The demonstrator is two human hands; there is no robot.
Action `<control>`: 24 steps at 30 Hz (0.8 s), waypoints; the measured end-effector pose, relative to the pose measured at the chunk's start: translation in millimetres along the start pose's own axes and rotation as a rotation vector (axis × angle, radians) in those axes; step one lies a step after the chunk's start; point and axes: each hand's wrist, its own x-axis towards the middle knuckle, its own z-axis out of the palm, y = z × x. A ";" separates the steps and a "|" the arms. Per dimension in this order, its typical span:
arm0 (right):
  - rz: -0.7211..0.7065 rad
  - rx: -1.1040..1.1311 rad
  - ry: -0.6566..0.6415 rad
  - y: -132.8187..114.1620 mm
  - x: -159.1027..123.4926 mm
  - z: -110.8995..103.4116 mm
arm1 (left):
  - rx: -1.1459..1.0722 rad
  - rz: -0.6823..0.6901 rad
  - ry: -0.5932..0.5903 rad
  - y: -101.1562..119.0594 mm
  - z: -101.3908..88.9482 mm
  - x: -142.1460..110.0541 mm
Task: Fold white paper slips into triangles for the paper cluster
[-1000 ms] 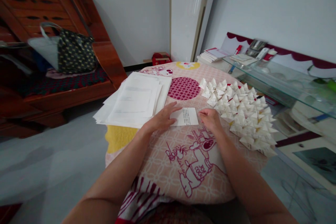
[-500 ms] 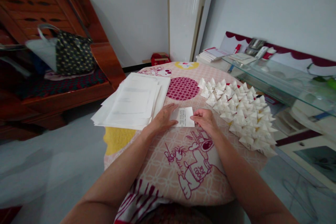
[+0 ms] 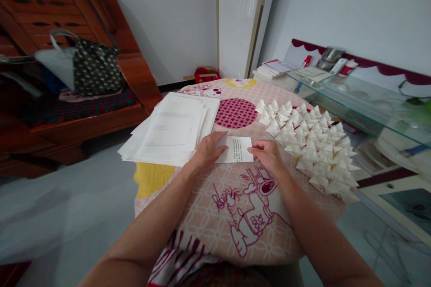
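Note:
A small white sheet of folded paper [image 3: 238,150] with lines of printed text lies flat on the table in front of me. My right hand [image 3: 267,152] pinches its right edge between thumb and fingers. At the paper's left end rests my left hand [image 3: 208,149], thumb and fingers apart, partly hiding that end. Close by on the left is a stack of white paper sheets [image 3: 175,128]. To the right of my right hand stand rows of pointed folded paper pieces [image 3: 306,139].
A patterned pink tablecloth [image 3: 208,224] covers the round table. At right is a glass-topped stand [image 3: 363,98] with books [image 3: 272,68] and a cup [image 3: 348,67]. A wooden bench [image 3: 84,121] with a dark patterned bag [image 3: 96,67] stands at left, a white air conditioner [image 3: 238,27] behind.
The paper and my right hand have shifted slightly to the right, and a bit more of the paper shows beside my left thumb. My left hand has hardly moved.

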 end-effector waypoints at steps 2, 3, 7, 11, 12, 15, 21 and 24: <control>-0.035 0.048 0.030 0.8 -0.1 -3.5 | -0.151 -0.035 0.113 4.9 -4.4 -1.2; -0.057 0.072 0.048 1.1 -0.2 -5.3 | -0.257 -0.042 0.160 7.4 -6.5 -1.8; -0.115 0.173 0.110 0.4 -0.8 -9.5 | -0.760 -0.015 0.264 14.3 -10.9 -3.9; -0.129 0.307 0.141 0.2 0.3 -8.6 | -0.918 0.091 0.174 17.1 -12.8 -6.6; -0.127 0.336 0.148 0.7 0.9 -8.1 | -0.908 0.118 0.122 18.3 -13.8 -7.6; -0.121 0.389 0.163 2.6 2.1 -7.1 | -0.830 0.188 -0.062 23.5 -17.0 -10.5; -0.115 0.383 0.157 2.3 2.0 -6.8 | -0.615 0.227 -0.202 28.6 -11.8 -11.4; -0.115 0.377 0.151 1.4 1.6 -6.9 | -0.608 0.231 -0.223 28.0 -8.5 -11.7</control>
